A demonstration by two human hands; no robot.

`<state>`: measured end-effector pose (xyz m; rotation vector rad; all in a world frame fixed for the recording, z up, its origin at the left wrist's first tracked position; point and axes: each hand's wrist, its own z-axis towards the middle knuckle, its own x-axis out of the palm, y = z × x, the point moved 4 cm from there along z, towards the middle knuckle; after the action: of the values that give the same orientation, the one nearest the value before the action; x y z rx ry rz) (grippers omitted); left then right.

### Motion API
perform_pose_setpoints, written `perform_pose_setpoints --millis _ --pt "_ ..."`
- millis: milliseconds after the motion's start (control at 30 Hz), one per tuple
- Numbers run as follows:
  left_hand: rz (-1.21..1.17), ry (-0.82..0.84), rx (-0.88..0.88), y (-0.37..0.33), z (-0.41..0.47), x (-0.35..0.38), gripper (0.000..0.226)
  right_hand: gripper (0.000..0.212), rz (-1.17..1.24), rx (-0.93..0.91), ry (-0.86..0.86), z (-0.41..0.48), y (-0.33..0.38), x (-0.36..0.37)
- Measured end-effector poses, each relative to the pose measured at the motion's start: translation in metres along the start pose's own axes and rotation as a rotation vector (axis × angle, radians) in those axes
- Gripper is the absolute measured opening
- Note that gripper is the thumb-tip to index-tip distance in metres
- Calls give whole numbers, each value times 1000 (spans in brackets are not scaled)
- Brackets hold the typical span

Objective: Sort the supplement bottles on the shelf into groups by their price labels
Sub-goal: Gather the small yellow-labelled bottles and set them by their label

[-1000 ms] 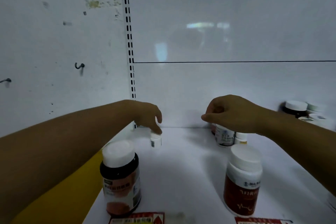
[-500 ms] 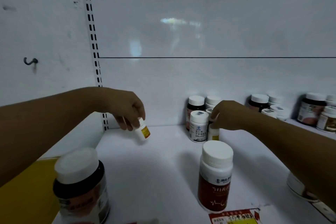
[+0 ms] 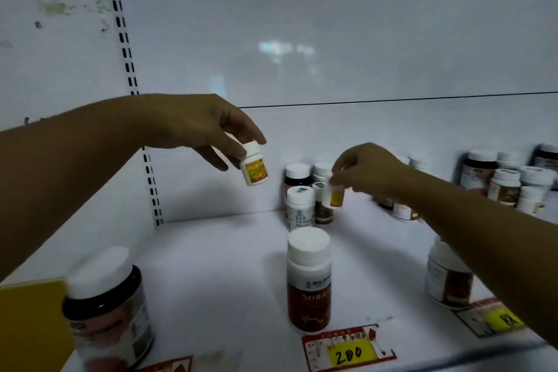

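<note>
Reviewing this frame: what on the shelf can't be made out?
All in the head view:
- Price tag at right: the number is blurred and the right forearm covers part of the tag.
- Red tag at bottom left: cut off by the frame edge.
- Small bottle in the right hand: motion-blurred, label unreadable.
- Dark bottle at front left: label blurred.
- Back-right bottles: too blurred to read.
</note>
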<state>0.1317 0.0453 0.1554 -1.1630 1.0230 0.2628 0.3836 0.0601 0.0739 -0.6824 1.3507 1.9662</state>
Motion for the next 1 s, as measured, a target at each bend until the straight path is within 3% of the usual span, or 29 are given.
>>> perform_pose_setpoints --millis 67,167,533,1000 --pt "-22 -6 34 -25 5 16 29 5 383 -23 74 -19 7 -27" --pt "-26 53 70 -67 17 54 27 7 558 -96 178 -48 2 -58" --pt "19 63 142 -234 95 224 31 19 426 -120 132 -129 -139 -205" --pt "149 122 224 -321 219 330 30 14 370 50 44 -130 -283 -294"
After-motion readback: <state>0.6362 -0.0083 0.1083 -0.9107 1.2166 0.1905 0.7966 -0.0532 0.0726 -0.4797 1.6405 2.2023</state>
